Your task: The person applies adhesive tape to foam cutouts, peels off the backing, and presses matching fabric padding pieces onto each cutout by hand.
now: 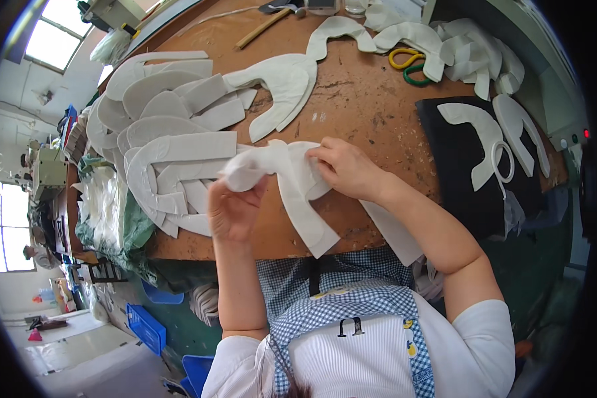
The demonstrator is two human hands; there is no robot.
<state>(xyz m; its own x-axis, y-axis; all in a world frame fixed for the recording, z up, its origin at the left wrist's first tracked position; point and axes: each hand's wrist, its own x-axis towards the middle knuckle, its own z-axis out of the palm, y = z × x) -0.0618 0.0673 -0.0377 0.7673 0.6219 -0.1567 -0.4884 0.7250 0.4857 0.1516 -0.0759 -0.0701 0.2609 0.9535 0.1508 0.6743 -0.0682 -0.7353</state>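
Over the near middle of the table I hold a white curved padded fabric piece (298, 199) with both hands. My left hand (232, 212) is closed round its bent-over left end, the fingers partly hidden behind it. At the piece's upper right edge, my right hand (348, 171) pinches the fabric. One leg of the piece hangs toward the table's front edge. A flat white strip (393, 232) lies under my right forearm and sticks out over that edge. Just beyond my hands lie loose white curved pieces (282, 93).
Overlapping white U-shaped pieces (172, 113) are heaped at left. Yellow-and-green-handled scissors (414, 73) lie at the far right near a white pile (474, 50). A black mat (454, 189) bears more pieces and a white ring (504, 161). A wooden-handled hammer (264, 28) lies at the back.
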